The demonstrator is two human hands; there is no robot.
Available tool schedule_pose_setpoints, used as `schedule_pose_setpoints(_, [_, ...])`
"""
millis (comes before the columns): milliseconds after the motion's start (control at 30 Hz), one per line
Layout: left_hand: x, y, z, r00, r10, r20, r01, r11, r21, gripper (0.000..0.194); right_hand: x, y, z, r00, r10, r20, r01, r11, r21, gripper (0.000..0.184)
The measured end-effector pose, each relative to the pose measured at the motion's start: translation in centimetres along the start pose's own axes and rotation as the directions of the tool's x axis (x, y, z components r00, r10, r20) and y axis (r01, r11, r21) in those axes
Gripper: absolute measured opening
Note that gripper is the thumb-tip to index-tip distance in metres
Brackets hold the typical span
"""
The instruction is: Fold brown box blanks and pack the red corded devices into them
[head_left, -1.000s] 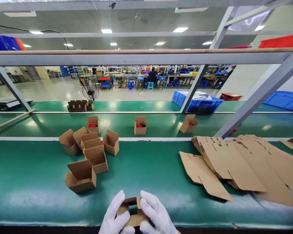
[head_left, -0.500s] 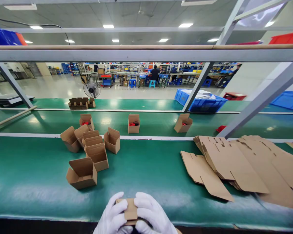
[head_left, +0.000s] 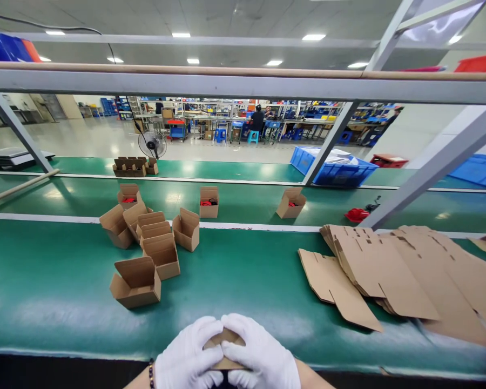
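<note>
Both of my hands wear white gloves and meet at the bottom middle, over the near edge of the green work surface. My left hand (head_left: 194, 354) is closed around the left side of a small brown cardboard box (head_left: 225, 337), and my right hand (head_left: 259, 354) grips its right side. Fingers and thumbs cover most of the cardboard, so its folds are largely hidden. Ahead and to the left stands a group of folded open boxes (head_left: 137, 286). Flat cardboard blanks (head_left: 383, 270) lie in overlapping stacks on the right.
On the belt beyond the white strip stand open boxes with red items inside, such as the middle box (head_left: 209, 208). A red item (head_left: 356, 215) lies near the slanted grey post (head_left: 429, 167). A blue crate (head_left: 344, 174) and a row of boxes (head_left: 129, 172) stand farther back.
My hands have drawn together, with fingers and thumbs now covering more of the cardboard. Beyond the strip, the boxes with red items have shifted left, and more of the red item shows.
</note>
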State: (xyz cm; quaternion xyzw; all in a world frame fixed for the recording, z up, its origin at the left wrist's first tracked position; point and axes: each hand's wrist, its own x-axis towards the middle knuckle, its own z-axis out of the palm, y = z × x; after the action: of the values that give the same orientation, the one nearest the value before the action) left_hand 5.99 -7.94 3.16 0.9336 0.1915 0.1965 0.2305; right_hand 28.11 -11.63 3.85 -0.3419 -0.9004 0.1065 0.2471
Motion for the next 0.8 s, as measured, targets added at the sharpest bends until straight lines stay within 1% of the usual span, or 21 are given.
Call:
schedule_pose_setpoints(67, [-0.3,-0.3,0.1,1.0,-0.003,0.021,0.002,1.0,0.013,0.043,-0.3,0.2,0.0,1.0,0.02,0.012,-0.02,0.999,-0.03,0.039])
schedule_pose_setpoints(233, [-0.6,-0.3,0.4,1.0,-0.011,-0.004,0.011,0.999,-0.038,0.051,-0.2,0.3,-0.2,0.997,0.025,0.077,-0.023,0.999,-0.027,0.043])
schedule_pose_setpoints(333, [-0.6,-0.1,0.2,1.0,-0.012,0.013,0.013,0.999,-0.049,0.065,-0.3,0.6,-0.2,0.998,0.018,0.061,-0.021,0.999,0.045,0.034])
schedule_pose_setpoints(400, [-0.9,-0.2,0.3,0.999,-0.036,-0.013,0.035,0.996,-0.082,0.061,-0.5,0.8,-0.1,0.998,0.057,0.035,-0.061,0.992,0.111,0.029])
schedule_pose_setpoints(467, [-1.5,-0.7,0.9,0.996,-0.068,-0.053,0.061,0.989,-0.136,0.056,-0.6,0.7,0.1,0.993,0.118,0.012,-0.119,0.98,0.161,0.033])
schedule_pose_setpoints(500, [-1.9,-0.9,1.3,0.993,-0.085,-0.078,0.073,0.986,-0.152,0.059,-0.6,0.5,0.2,0.989,0.149,0.004,-0.147,0.973,0.18,0.037])
schedule_pose_setpoints(567, [-2.3,-1.2,2.2,0.983,-0.135,-0.123,0.116,0.982,-0.151,0.073,-0.5,0.0,0.2,0.979,0.205,0.006,-0.202,0.955,0.219,0.041])
schedule_pose_setpoints(600, [-2.4,-1.3,2.5,0.978,-0.166,-0.125,0.146,0.977,-0.153,0.078,-0.6,-0.2,0.2,0.974,0.225,0.023,-0.224,0.944,0.241,0.04])
schedule_pose_setpoints(633, [-2.2,-1.2,2.6,0.972,-0.208,-0.109,0.188,0.968,-0.166,0.077,-0.7,-0.3,0.3,0.97,0.241,0.042,-0.243,0.935,0.259,0.039])
schedule_pose_setpoints(700, [-1.4,-1.0,1.9,0.946,-0.321,-0.05,0.298,0.92,-0.255,0.07,-1.1,0.0,0.4,0.965,0.261,0.034,-0.26,0.927,0.269,0.045])
schedule_pose_setpoints(733, [-0.6,-1.0,1.2,0.918,-0.394,-0.037,0.36,0.87,-0.336,0.069,-1.4,0.5,0.5,0.961,0.277,-0.005,-0.266,0.928,0.262,0.05])
schedule_pose_setpoints(767, [0.3,-1.1,0.3,0.874,-0.483,-0.05,0.415,0.797,-0.438,0.069,-1.7,1.2,0.6,0.951,0.302,-0.071,-0.276,0.929,0.248,0.053])
schedule_pose_setpoints(800, [1.3,-1.2,-0.7,0.806,-0.585,-0.084,0.451,0.7,-0.553,0.068,-1.9,2.0,0.6,0.934,0.323,-0.155,-0.284,0.931,0.227,0.054])
